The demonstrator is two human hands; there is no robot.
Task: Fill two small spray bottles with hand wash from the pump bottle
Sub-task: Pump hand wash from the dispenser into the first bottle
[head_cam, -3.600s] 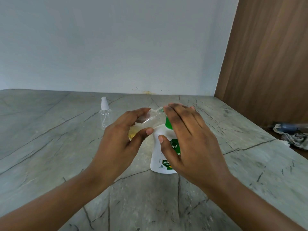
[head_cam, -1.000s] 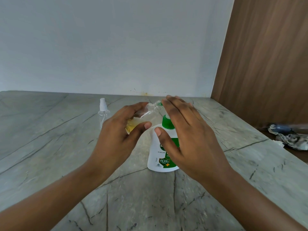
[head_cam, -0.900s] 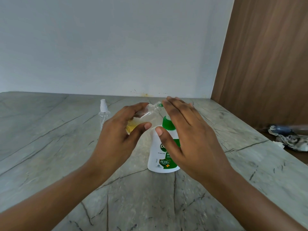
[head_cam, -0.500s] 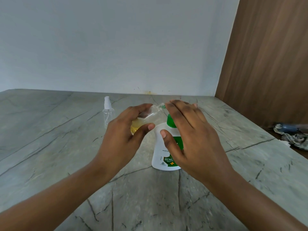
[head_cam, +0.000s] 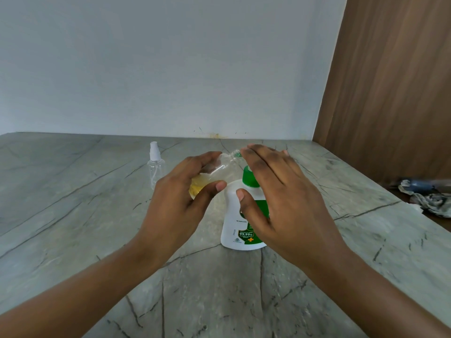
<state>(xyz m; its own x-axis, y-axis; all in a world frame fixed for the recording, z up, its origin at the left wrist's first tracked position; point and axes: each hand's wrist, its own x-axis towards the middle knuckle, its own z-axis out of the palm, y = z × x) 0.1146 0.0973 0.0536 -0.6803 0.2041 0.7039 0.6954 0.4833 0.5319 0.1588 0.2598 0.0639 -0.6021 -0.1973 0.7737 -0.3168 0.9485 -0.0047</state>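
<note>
My left hand (head_cam: 180, 203) grips a clear small spray bottle (head_cam: 219, 170), tilted with its open neck against the pump spout under my right hand. Yellow liquid pools in its lower end by my palm. The white pump bottle (head_cam: 238, 223), with green label and green collar, stands upright on the stone counter (head_cam: 73, 215). My right hand (head_cam: 275, 198) lies flat over the pump head, fingers spread, thumb against the bottle's shoulder; the pump head is hidden. A second small spray bottle (head_cam: 155, 164), clear with a white sprayer cap, stands upright to the left behind my left hand.
A white wall runs along the back of the counter. A brown wooden panel (head_cam: 390, 93) rises at the right. A crumpled grey cloth (head_cam: 429, 196) lies past the counter's right edge.
Both hands keep the same hold on the two bottles. The pump collar sits slightly higher or lower from frame to frame under my right hand, and the view has shifted a little.
</note>
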